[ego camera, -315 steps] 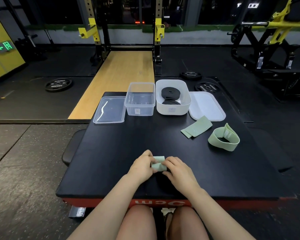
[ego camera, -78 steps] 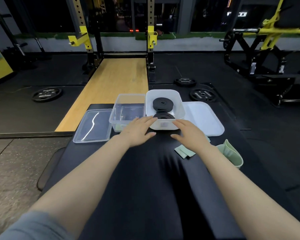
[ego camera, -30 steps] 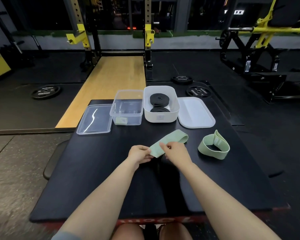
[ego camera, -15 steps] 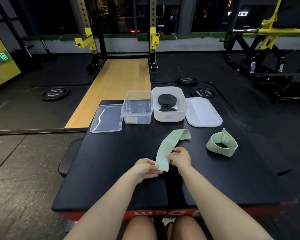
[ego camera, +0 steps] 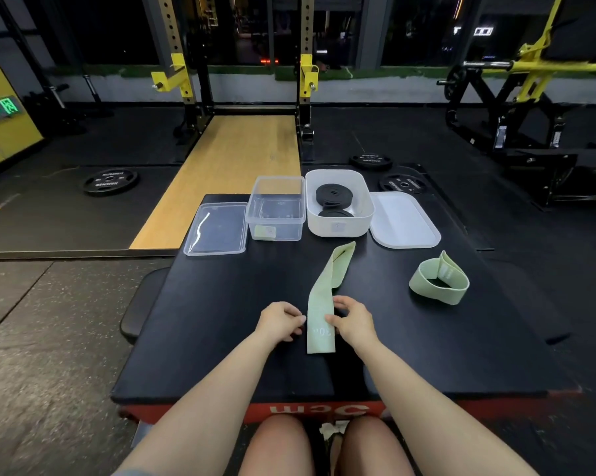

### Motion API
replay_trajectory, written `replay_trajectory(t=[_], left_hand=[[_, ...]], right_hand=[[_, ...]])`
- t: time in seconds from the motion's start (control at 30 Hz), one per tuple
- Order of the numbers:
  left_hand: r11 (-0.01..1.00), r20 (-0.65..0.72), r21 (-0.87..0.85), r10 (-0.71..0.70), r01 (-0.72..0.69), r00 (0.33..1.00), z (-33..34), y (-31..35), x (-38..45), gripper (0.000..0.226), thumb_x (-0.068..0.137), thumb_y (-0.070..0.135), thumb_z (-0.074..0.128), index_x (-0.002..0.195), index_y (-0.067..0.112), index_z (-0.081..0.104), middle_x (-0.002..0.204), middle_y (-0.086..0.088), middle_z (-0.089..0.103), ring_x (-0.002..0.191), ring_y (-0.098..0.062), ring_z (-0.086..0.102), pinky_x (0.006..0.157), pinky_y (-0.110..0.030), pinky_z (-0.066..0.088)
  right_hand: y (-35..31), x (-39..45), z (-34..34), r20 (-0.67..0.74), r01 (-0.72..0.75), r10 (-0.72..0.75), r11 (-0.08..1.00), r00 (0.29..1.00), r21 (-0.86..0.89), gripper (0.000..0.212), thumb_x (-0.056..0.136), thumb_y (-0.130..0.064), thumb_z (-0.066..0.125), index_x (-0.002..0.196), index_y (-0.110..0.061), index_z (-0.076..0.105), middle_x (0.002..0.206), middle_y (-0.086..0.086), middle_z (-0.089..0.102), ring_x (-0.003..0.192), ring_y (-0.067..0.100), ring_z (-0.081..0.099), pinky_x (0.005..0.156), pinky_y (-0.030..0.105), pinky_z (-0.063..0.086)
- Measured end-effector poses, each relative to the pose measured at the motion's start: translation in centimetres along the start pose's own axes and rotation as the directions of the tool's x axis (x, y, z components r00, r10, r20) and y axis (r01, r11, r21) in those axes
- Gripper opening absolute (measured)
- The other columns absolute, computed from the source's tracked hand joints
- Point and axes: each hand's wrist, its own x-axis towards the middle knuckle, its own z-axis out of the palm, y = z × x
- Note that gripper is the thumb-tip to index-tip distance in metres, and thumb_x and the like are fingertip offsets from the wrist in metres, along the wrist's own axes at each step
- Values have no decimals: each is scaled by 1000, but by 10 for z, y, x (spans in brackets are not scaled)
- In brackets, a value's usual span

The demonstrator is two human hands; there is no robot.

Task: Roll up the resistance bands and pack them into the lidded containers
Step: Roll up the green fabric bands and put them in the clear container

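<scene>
Since half a second ago the flat green band [ego camera: 324, 304] has been drawn nearer the person and straightened: it now lies lengthwise on the black pad [ego camera: 221, 321], its far end pointing at the white tub [ego camera: 339, 228], its near end reaching past the hands toward the pad's front edge. The hands have shifted from its near end to its sides.

Both forearms reach forward from the bottom of the view, wrists low over the pad. The left hand [ego camera: 278, 321] sits at the band's left edge, fingers curled, their tips just at the edge; whether it pinches the band or only touches it I cannot tell. The right hand [ego camera: 353, 321] sits at the right edge, thumb and fingers curled over the edge and pinching it beside the printed "30".

A second green band [ego camera: 439, 278] stands as an open loop well right of the hands. The clear tub [ego camera: 277, 207] holds a small green roll [ego camera: 265, 231] in its near corner; the white tub holds black rolls [ego camera: 331, 195]. The clear lid [ego camera: 216, 230] lies left of the clear tub, the white lid [ego camera: 404, 219] right of the white tub.
</scene>
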Motion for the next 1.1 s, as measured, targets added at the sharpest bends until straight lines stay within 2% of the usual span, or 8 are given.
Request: replay_trajectory(t=[0.17, 0.23, 0.3, 0.47, 0.63, 0.8, 0.97, 1.1], left_hand=[[957, -43, -285, -59, 44, 997, 17, 6, 8, 28, 88, 11, 61, 116, 9, 58, 97, -5, 66, 93, -16, 63, 70, -25, 53], [952, -50, -303, -67, 48, 996, 24, 12, 12, 30, 88, 11, 61, 118, 11, 57, 96, -3, 65, 91, -15, 62, 74, -28, 52], [964, -69, -261, -80, 60, 994, 31, 18, 18, 30, 88, 14, 60, 118, 14, 57, 98, -1, 65, 85, -12, 62, 70, -26, 52], [999, -117, -39, -3, -1, 993, 42, 28, 37, 29, 85, 16, 62, 113, 15, 61, 106, -3, 68, 95, -18, 64, 84, -35, 55], [983, -133, -183, -8, -17, 991, 45, 36, 60, 31, 85, 10, 61, 116, 10, 62, 117, -8, 63, 109, -21, 59, 97, -40, 48], [977, -104, -201, 51, -71, 993, 43, 50, 86, 40, 90, -3, 48, 129, 7, 53, 134, -9, 53, 122, -21, 51, 104, -34, 42], [967, 42, 138, 212, -216, 976, 42, 53, 100, 64, 80, -8, 56, 139, 14, 43, 138, -8, 49, 116, -15, 52, 92, -27, 48], [958, 16, 185, 218, -217, 976, 42, 54, 102, 65, 81, -9, 56, 141, 13, 41, 139, -9, 47, 121, -23, 53, 89, -23, 46]], right_hand=[[5, -5, -10, 50, -3, 4, 1000, 999, -22, 38, 84, -3, 66, 119, -16, 62, 108, -10, 64, 103, 13, 61, 88, 30, 51], [6, -7, -15, 69, -24, 26, 999, 997, -24, 37, 84, -3, 66, 118, -16, 62, 104, -9, 64, 94, 14, 64, 75, 31, 57], [8, -7, -22, 65, -37, 43, 996, 997, -84, 34, 83, -7, 66, 116, -16, 63, 100, -8, 65, 86, 12, 62, 63, 24, 55], [10, 5, -38, -17, -56, 53, 973, 998, -225, 33, 84, -27, 68, 114, -14, 65, 105, 0, 67, 94, 13, 59, 78, 21, 42], [-3, 33, -43, -55, -57, 51, 991, 997, -118, 34, 91, -20, 57, 122, -6, 62, 124, 8, 63, 114, 24, 58, 97, 27, 42], [-25, 63, -37, -58, -58, 53, 994, 997, -97, 37, 92, -13, 49, 122, 8, 53, 126, 20, 58, 120, 32, 51, 99, 38, 39], [-31, 86, -32, 38, -1, 7, 988, 999, -152, 36, 85, -4, 45, 114, -15, 64, 112, 10, 68, 106, 25, 60, 88, 35, 48], [-32, 91, -28, 54, 34, -25, 984, 998, -173, 47, 83, 3, 47, 125, -15, 59, 119, 4, 64, 113, 20, 56, 88, 29, 46]])
